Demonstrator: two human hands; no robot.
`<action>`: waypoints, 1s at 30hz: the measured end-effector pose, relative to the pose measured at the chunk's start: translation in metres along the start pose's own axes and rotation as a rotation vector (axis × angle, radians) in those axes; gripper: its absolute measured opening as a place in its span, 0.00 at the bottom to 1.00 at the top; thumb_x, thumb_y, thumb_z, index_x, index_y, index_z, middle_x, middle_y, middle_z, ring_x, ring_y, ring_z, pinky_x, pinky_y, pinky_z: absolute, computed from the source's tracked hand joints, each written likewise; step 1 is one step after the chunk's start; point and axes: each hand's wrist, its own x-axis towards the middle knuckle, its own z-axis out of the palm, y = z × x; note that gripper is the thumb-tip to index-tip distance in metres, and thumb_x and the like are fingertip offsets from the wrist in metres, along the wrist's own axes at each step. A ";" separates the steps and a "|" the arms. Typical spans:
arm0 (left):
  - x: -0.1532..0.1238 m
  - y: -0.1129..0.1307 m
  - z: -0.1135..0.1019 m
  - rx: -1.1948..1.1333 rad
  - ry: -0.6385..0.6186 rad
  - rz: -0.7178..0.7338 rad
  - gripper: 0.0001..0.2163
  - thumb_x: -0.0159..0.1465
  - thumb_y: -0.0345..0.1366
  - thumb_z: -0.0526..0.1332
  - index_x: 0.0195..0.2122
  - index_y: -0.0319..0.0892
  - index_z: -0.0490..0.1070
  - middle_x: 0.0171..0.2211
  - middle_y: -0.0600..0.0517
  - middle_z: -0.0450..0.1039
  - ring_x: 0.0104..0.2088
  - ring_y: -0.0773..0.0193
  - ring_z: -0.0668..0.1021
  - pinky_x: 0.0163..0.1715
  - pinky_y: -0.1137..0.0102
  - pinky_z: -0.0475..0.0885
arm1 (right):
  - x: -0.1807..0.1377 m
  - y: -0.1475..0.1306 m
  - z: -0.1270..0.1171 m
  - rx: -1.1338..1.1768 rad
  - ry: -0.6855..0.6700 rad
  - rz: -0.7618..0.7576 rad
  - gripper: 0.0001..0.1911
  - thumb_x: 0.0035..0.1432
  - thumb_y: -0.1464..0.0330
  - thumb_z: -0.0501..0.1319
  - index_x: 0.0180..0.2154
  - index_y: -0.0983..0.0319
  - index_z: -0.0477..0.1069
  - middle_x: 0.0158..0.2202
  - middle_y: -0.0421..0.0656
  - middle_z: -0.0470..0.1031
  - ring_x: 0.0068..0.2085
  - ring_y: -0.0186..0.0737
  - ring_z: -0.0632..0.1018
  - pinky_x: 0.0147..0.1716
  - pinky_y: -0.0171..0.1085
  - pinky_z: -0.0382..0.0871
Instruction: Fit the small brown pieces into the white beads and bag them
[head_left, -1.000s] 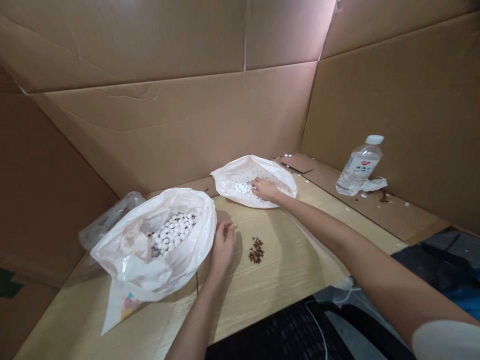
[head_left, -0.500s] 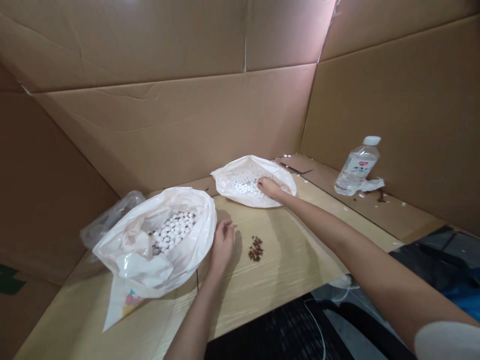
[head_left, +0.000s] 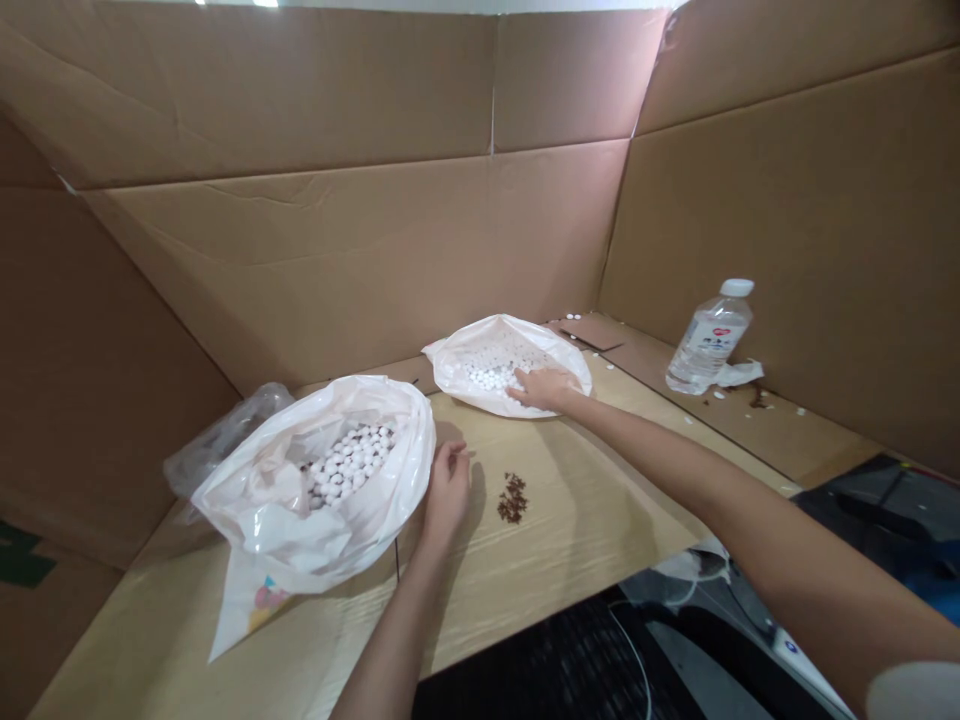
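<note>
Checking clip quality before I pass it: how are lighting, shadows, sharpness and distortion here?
Head view: even overhead light; soft shadow beside the left hand on the table; white beads by the right hand in the far bag wash out; no motion blur; wide-angle lens stretches the cardboard walls toward the edges.

Makeshift work booth: cardboard walls (head_left: pixel 375 270), wooden table (head_left: pixel 570 520).

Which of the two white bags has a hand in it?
The farther, smaller bag, where the right hand rests; the left hand only sits beside the nearer bag.
</note>
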 end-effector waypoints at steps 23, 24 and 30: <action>0.000 0.001 -0.001 -0.013 -0.009 0.006 0.05 0.58 0.38 0.59 0.32 0.44 0.71 0.33 0.49 0.74 0.40 0.57 0.76 0.47 0.63 0.68 | 0.015 -0.007 0.019 0.214 0.085 0.136 0.17 0.66 0.62 0.56 0.51 0.64 0.68 0.48 0.48 0.72 0.47 0.43 0.75 0.47 0.49 0.70; 0.000 0.001 -0.001 -0.013 -0.009 0.007 0.05 0.58 0.38 0.59 0.32 0.44 0.71 0.33 0.49 0.74 0.40 0.57 0.76 0.47 0.63 0.68 | 0.015 -0.006 0.019 0.245 0.090 0.139 0.17 0.66 0.62 0.56 0.51 0.64 0.68 0.48 0.48 0.72 0.47 0.43 0.75 0.48 0.49 0.70; 0.001 0.001 -0.001 -0.005 -0.001 0.010 0.05 0.58 0.38 0.59 0.32 0.44 0.71 0.33 0.49 0.74 0.39 0.58 0.76 0.46 0.64 0.69 | 0.016 -0.002 0.017 0.523 0.150 0.198 0.15 0.65 0.63 0.58 0.48 0.66 0.70 0.47 0.48 0.72 0.47 0.44 0.75 0.47 0.48 0.70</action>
